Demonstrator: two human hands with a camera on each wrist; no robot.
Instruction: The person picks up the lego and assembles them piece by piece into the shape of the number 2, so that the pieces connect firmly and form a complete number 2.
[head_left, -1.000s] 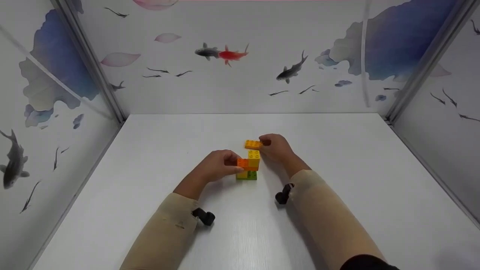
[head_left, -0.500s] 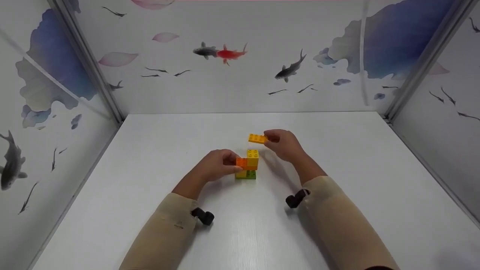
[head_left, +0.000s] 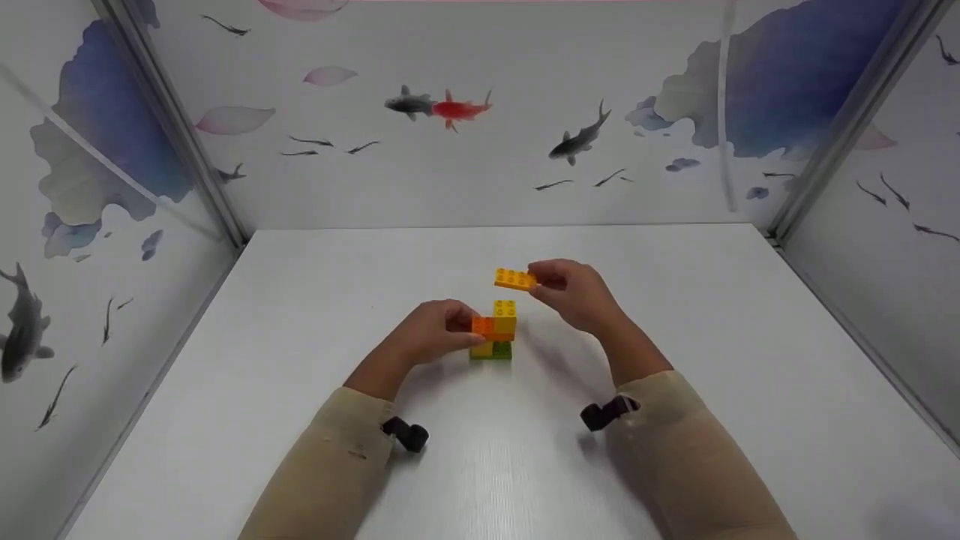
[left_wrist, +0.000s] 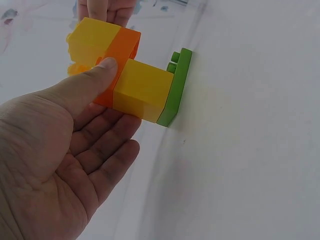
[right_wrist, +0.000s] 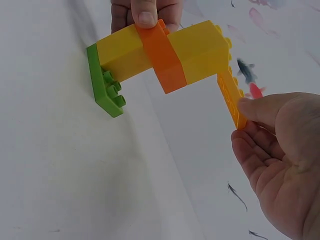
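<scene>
Toy building bricks form a stepped stack on the white table. At its bottom is a green flat brick, carrying a yellow brick on one side. Above comes an orange brick, then another yellow brick offset to the right. My left hand grips the orange brick, thumb across one side. My right hand pinches one end of a flat yellow-orange brick between thumb and fingers. In the head view that brick appears just beyond the stack's top; whether they touch is unclear.
White panels printed with fish and petals enclose the table at the back and both sides. A black wrist mount sits on the left sleeve, and another black mount on the right.
My right hand has moved up and to the right in the head view, carrying the flat yellow-orange brick, then nearly stopped. The left hand and the stack have stayed put.
</scene>
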